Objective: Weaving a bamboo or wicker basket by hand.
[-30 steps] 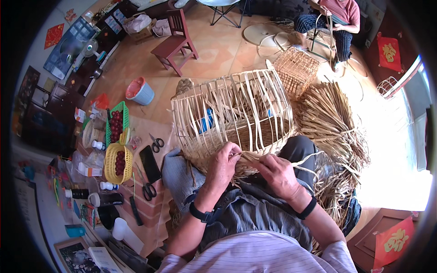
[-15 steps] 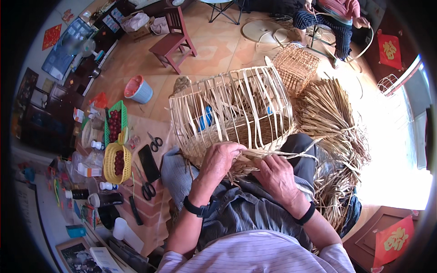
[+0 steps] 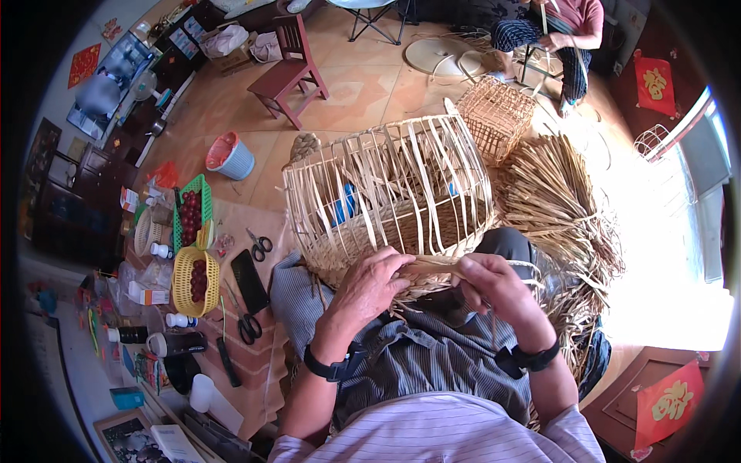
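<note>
On my lap lies an unfinished woven straw basket [image 3: 394, 170], tipped on its side, its pale vertical stakes showing. My left hand [image 3: 369, 285] is pinched on flat straw strips [image 3: 428, 266] at the basket's near edge. Just right of it, my right hand [image 3: 494, 289] grips the same band of strips between thumb and curled fingers, with a loose end curving out rightward. Tangled straw hangs below the band, partly hidden by my hands. A large bundle of dried straw [image 3: 556, 193] lies against the basket's right side.
A co-worker [image 3: 575, 31] sits at top right handling strips, near an open-weave basket [image 3: 494, 116]. Left are scissors [image 3: 248, 328], a black phone [image 3: 248, 282], yellow [image 3: 184, 285] and green [image 3: 202, 189] fruit baskets, bottles and a bin [image 3: 235, 162]. A red chair [image 3: 278, 81] stands behind.
My right hand has moved right along the strips and turned, thumb now on top. My left hand sits slightly lower and further left. The co-worker's hand has moved back toward their knee.
</note>
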`<state>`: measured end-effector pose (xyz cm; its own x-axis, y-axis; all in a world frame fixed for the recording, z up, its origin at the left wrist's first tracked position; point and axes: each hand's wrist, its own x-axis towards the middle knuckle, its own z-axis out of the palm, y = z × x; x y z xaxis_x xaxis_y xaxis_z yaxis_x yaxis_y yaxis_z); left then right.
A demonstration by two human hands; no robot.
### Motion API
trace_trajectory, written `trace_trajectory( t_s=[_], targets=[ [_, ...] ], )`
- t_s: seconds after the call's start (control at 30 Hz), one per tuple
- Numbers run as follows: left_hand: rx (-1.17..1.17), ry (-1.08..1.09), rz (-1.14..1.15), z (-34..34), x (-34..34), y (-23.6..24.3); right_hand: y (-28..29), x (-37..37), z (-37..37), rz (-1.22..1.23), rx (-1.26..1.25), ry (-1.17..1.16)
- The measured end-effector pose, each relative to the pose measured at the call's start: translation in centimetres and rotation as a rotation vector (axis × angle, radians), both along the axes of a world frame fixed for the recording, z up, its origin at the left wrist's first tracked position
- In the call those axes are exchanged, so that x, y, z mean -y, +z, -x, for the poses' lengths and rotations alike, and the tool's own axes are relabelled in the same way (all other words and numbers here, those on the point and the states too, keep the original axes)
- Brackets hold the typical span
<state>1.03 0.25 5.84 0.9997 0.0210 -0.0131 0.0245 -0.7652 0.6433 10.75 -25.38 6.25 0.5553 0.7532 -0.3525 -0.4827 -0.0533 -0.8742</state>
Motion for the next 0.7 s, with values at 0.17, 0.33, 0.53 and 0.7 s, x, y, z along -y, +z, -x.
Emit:
trace_trajectory(
  t_s=[0.17, 0.33, 0.53, 0.7],
  targets=[
    [0.129, 0.159, 0.104, -0.2, 1.3, -2.2, -1.0, 0.5, -0.2, -0.443, -0.115, -0.19],
    [0.226, 0.209, 0.045, -0.2, 1.8, -3.5, -2.3, -3.1, 0.0, 0.162, 0.322, 0.01],
    [0.319, 0.233, -0.089, 0.0, 2.4, -4.4, -4.2, -6.4, -3.3, -0.002, 0.169, -0.306],
    [0.27, 0.131, -0.427, 1.2, 5.1, -5.3, -4.2, -8.9, -5.3, -0.155, 0.254, -0.332]
  ],
)
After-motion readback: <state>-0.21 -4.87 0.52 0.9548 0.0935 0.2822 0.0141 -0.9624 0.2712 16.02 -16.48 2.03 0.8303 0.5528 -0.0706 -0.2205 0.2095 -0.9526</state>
